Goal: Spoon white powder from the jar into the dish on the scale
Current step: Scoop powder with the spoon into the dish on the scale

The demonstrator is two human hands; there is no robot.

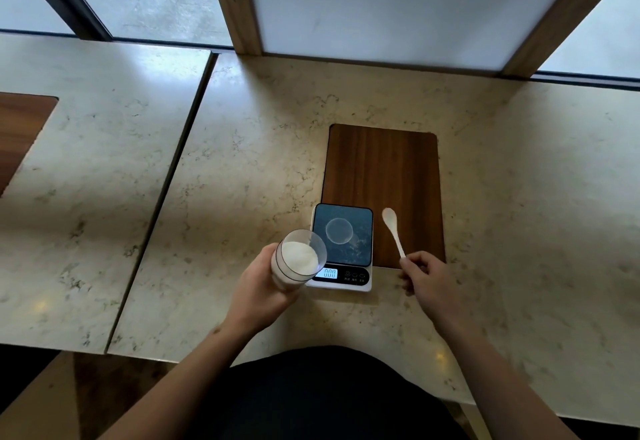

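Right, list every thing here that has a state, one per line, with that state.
jar: lid off, tilted, white powder inside, held by the left hand
spoon: no powder seen in it, held by its handle end in the right hand
dish: on the scale, looks empty
scale: on, display reads 0.00

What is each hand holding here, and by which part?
The left hand grips the open jar of white powder around its body. The right hand pinches the white spoon by its handle end, bowl pointing away.
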